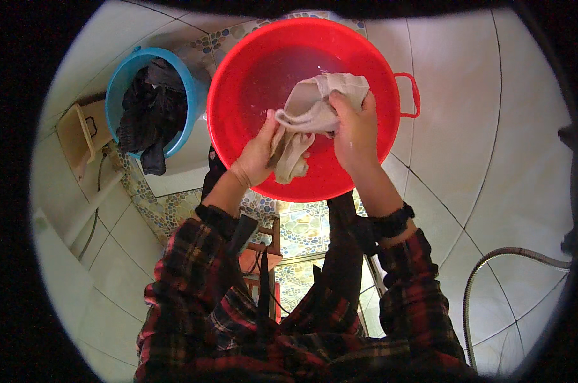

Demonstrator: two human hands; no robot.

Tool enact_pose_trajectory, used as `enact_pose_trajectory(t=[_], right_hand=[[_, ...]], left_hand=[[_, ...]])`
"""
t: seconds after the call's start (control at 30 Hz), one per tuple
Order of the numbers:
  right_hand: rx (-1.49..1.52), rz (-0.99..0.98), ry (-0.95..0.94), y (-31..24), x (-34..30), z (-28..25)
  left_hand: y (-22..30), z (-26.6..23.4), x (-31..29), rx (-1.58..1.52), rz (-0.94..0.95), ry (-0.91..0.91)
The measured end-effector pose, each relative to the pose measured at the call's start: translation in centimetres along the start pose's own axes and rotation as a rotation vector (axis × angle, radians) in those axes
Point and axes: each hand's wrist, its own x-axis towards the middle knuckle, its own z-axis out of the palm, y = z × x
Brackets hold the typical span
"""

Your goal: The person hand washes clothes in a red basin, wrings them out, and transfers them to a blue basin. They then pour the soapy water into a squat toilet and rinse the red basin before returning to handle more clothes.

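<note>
Off-white cloth is bunched over the red basin — left hand gripping its left edge, right hand clasping its right side. Blue bucket of dark clothes sits left of basin.

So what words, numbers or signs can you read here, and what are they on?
There are none that I can read. The cloth, the tub and the bucket show no letters, numbers or signs. The floor has a pebble-like pattern, but that isn't writing.
</note>
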Motion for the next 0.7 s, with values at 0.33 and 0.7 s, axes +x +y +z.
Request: enact_pose_trajectory(t=[0.33,0.7], right_hand=[[-1.012,-0.725,-0.349,5.6,-5.5,0.4],[-0.011,-0.038,-0.204,4.6,-6.0,-3.7]], left_hand=[[-1.3,1.3,-0.6,-0.295,0.063,0.071],[-0.6,1.8,-0.4,-0.361,0.185,0.114]])
